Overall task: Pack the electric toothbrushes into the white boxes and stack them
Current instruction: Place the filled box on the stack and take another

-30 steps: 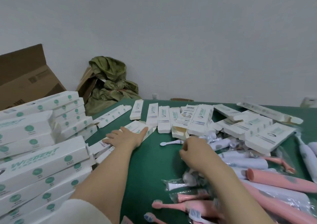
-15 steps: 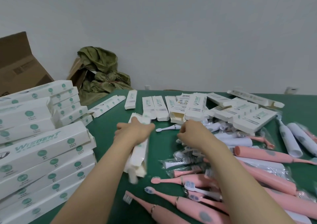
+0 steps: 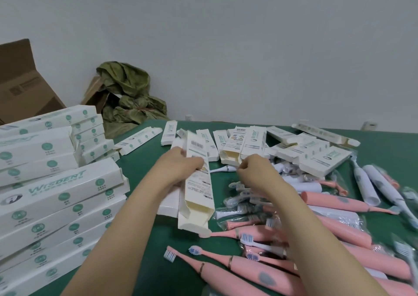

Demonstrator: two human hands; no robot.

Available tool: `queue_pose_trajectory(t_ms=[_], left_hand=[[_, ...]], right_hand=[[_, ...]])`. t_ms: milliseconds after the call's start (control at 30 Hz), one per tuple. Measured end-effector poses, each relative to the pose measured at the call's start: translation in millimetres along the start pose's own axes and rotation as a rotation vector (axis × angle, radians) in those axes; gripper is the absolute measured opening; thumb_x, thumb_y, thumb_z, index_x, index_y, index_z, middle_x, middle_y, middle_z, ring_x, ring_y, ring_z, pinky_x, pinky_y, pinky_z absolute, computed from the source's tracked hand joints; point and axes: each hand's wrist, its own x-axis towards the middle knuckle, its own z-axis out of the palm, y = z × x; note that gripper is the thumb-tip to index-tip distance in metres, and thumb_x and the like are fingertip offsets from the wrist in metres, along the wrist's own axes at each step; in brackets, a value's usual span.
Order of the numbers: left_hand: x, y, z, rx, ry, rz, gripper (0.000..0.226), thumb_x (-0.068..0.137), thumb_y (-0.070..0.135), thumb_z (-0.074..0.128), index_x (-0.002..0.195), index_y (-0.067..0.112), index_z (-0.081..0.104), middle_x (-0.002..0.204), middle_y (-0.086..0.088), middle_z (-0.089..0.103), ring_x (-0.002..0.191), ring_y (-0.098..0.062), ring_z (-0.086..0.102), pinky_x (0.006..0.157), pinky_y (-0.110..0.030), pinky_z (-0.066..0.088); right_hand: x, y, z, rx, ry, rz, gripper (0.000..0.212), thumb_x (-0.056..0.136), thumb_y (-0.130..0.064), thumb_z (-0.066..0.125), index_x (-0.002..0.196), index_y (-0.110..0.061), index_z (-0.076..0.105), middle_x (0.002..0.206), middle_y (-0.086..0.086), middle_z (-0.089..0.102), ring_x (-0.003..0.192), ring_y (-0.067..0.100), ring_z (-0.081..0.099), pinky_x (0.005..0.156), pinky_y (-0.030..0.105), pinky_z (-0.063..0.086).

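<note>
at far left, shows a stack of closed white boxes (image 3: 56, 182) on the green counter (image 3: 147, 239). left of centre, shows the left hand (image 3: 181, 166), fingers clamped round an open white box (image 3: 199, 193) held tilted above the counter, open end nearest the camera. just right, shows the right hand (image 3: 253, 171), fingers curled together; cannot tell whether holding anything. at right, shows pink toothbrushes (image 3: 248, 270) heaped, with loose boxes (image 3: 316, 153) behind.

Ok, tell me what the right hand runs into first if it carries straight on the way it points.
Most likely the open-ended white box lying just beyond the right hand; the loose brush head sits slightly left of that line. Depth is unclear.
</note>
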Motion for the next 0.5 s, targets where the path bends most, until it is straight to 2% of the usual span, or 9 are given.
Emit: queue_pose_trajectory(t_ms=[133,200,267,333,367,433,500], left_hand=[[2,31,19,-0.097,-0.117,0.146,0.031,0.086,0.022,0.062,0.113,0.025,0.046,0.094,0.006,0.068,0.066,-0.008,0.07,0.043,-0.016,0.048],[11,44,43,-0.097,-0.181,0.188,0.038,0.086,0.02,0.062,0.121,0.021,0.045,0.098,0.006,0.065,0.076,-0.009,0.067,0.046,-0.018,0.051],[22,52,71,-0.071,-0.203,0.2,0.046,0.086,0.021,0.062,0.125,0.018,0.04,0.11,0.001,0.062,0.089,-0.015,0.065,0.063,-0.029,0.057],[32,56,96,-0.051,-0.203,0.17,0.064,0.086,0.029,0.06,0.141,0.015,0.03,0.13,-0.006,0.053,0.109,-0.027,0.058,0.088,-0.041,0.052],[36,56,105,-0.049,-0.2,0.155,0.071,0.087,0.034,0.058,0.146,0.015,0.024,0.138,-0.009,0.047,0.117,-0.029,0.052,0.095,-0.041,0.048],[42,57,114,-0.08,-0.176,0.14,0.073,0.09,0.044,0.052,0.149,0.013,0.02,0.148,-0.01,0.035,0.129,-0.03,0.042,0.1,-0.037,0.04],[43,58,112,-0.109,-0.098,0.143,0.065,0.094,0.047,0.041,0.147,0.011,0.028,0.148,-0.011,0.035,0.131,-0.03,0.038,0.1,-0.038,0.036]], right_hand=[[6,9,-21,0.161,0.153,0.073,0.025,0.086,-0.006,0.046,0.097,0.007,0.064,0.089,0.022,0.07,0.086,0.037,0.066,0.08,0.048,0.055],[8,17,-35,0.208,0.24,0.108,0.026,0.085,-0.004,0.045,0.097,0.01,0.064,0.09,0.027,0.068,0.076,0.033,0.064,0.079,0.05,0.055],[8,24,-44,0.218,0.307,0.125,0.028,0.084,-0.003,0.043,0.096,0.013,0.062,0.092,0.03,0.067,0.068,0.026,0.055,0.074,0.046,0.054],[8,29,-46,0.207,0.333,0.13,0.026,0.084,-0.003,0.043,0.091,0.011,0.064,0.087,0.028,0.068,0.069,0.028,0.059,0.072,0.043,0.053],[8,31,-45,0.202,0.331,0.133,0.024,0.084,-0.004,0.044,0.089,0.007,0.065,0.083,0.024,0.069,0.074,0.032,0.063,0.074,0.042,0.053],[9,32,-42,0.178,0.318,0.14,0.02,0.085,-0.004,0.046,0.086,0.001,0.066,0.078,0.016,0.068,0.078,0.032,0.063,0.07,0.037,0.051],[10,33,-43,0.121,0.316,0.138,0.018,0.085,-0.005,0.048,0.086,-0.001,0.066,0.076,0.013,0.065,0.073,0.029,0.057,0.062,0.031,0.042]])
